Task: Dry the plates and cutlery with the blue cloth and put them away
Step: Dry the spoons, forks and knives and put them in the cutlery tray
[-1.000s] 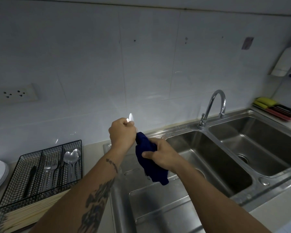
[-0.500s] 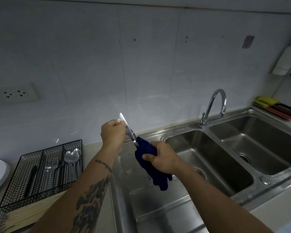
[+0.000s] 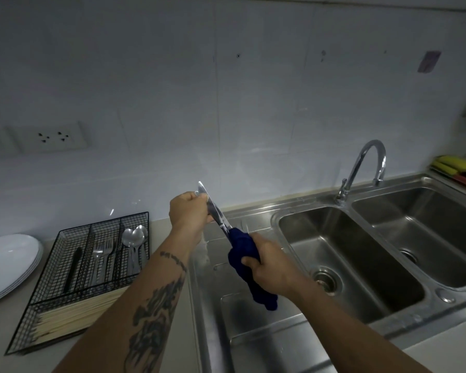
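Note:
My left hand grips one end of a metal table knife above the steel drainboard. The knife slants down to the right into the blue cloth. My right hand grips that cloth, wrapped round the knife's lower end, which is hidden inside it. A tail of cloth hangs below the hand. At the left stands a black wire cutlery tray holding forks, spoons, a dark-handled utensil and chopsticks. White plates are stacked at the far left.
A double steel sink with a curved tap fills the right side. Its drainboard lies under my hands. Yellow and red sponges sit at the far right. Wall sockets are above the tray.
My right hand has slid the cloth down along the knife, baring more of the metal. Both hands have shifted a little; the view has turned left, showing more of the tray and plates.

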